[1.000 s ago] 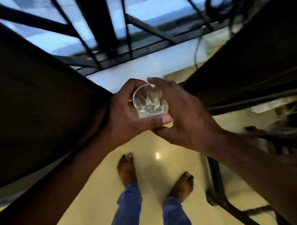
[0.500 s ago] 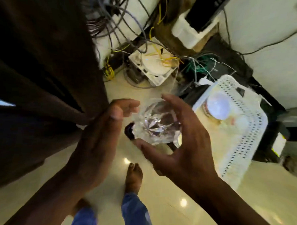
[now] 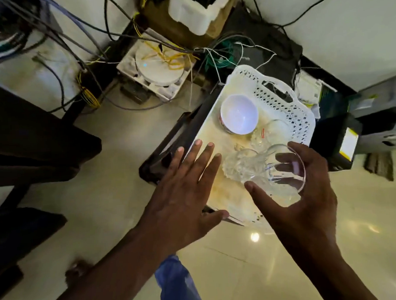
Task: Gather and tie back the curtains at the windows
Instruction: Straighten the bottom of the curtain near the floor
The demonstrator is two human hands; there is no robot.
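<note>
- Over the white perforated plastic tray (image 3: 281, 96), the right hand (image 3: 308, 204) grips a clear cut-glass tumbler (image 3: 282, 171), thumb and fingers curled round its rim and wall, the glass tilted with its mouth toward the camera.
- The left hand (image 3: 185, 195) is spread flat, fingers straight and apart, holding nothing, above the tray's near-left edge.
- On the tray stand a white round bowl (image 3: 239, 116) and, just beside it toward the right hand, other clear glasses (image 3: 269, 133); their outlines blur together.
- The tray rests on a black stand (image 3: 169, 148) on the glossy cream tiled floor (image 3: 107, 181).
- Behind it lie tangled grey and yellow cables (image 3: 84, 64) and a white round device in a foam packing block (image 3: 157, 65).
- Dark brown curtain fabric (image 3: 33, 134), the task's thing, hangs at the left edge, well apart from both hands.
- A blue trouser leg (image 3: 175, 284) shows below.
</note>
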